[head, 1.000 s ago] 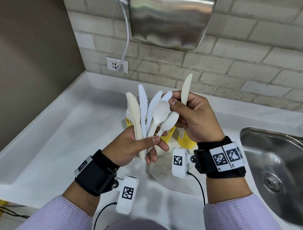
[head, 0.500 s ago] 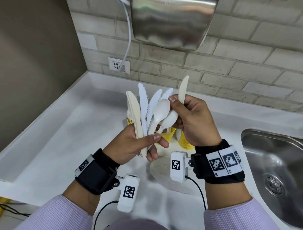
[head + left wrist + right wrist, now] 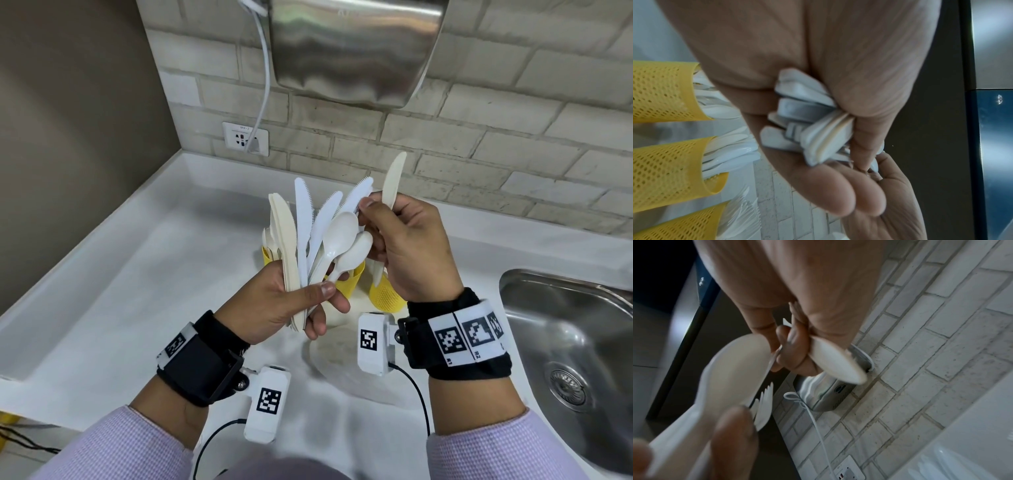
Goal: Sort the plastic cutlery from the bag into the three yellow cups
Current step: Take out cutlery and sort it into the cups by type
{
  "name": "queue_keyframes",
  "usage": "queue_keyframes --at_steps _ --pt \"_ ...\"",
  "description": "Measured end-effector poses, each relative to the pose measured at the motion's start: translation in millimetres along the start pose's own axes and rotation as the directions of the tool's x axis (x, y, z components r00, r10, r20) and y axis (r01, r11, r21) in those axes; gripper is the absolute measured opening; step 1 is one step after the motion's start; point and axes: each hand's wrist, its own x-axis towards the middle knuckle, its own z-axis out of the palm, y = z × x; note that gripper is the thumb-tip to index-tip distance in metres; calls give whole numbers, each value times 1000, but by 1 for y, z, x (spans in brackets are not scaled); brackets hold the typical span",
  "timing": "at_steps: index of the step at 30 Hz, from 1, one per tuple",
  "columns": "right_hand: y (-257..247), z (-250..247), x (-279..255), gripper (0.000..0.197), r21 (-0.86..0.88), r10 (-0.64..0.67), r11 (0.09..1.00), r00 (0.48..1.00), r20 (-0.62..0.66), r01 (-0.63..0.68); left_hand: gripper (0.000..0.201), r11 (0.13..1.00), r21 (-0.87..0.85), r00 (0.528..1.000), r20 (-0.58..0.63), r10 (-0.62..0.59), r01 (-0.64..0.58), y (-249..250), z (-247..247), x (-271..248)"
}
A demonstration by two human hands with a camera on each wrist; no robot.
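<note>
Two white spoons (image 3: 340, 236) and several knives (image 3: 303, 226) fanning in my clenching left hand (image 3: 274, 308), my right hand (image 3: 411, 253) pinching one cream knife (image 3: 392, 185), three yellow mesh cups (image 3: 663, 92) standing below.

Left hand (image 3: 818, 81): fills most of the frame, palm toward the camera, fingers and thumb curled round a bundle of white and cream cutlery handles (image 3: 813, 129), butt ends fanned out toward the lens. Three yellow perforated cups (image 3: 668, 172): ranged along the left edge, one after another, each holding white plastic cutlery; fork tines (image 3: 744, 209) show at the lowest one. Background: pale brick wall (image 3: 781, 203), a dark panel (image 3: 941, 113) on the right, part of a second hand (image 3: 892, 194) beneath the fingers.
</note>
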Motion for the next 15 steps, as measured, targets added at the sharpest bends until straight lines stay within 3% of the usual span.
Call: queue_keyframes --at_steps 4,9,12,15 --pt "-2 1 2 24 100 17 995 998 -60 -11 34 1000 19 1000 -3 7 -7 0 0 0" --pt "-2 2 2 29 130 81 988 995 50 -87 25 999 47 1000 7 21 -21 1 1 -1" --pt "-6 2 8 31 302 40 953 995 -95 -9 13 997 61 999 17 41 -42 1 -1 -2" --pt "-9 -8 20 23 503 33 855 956 -293 125 10 997 59 998 27 54 -56 1 -1 -2"
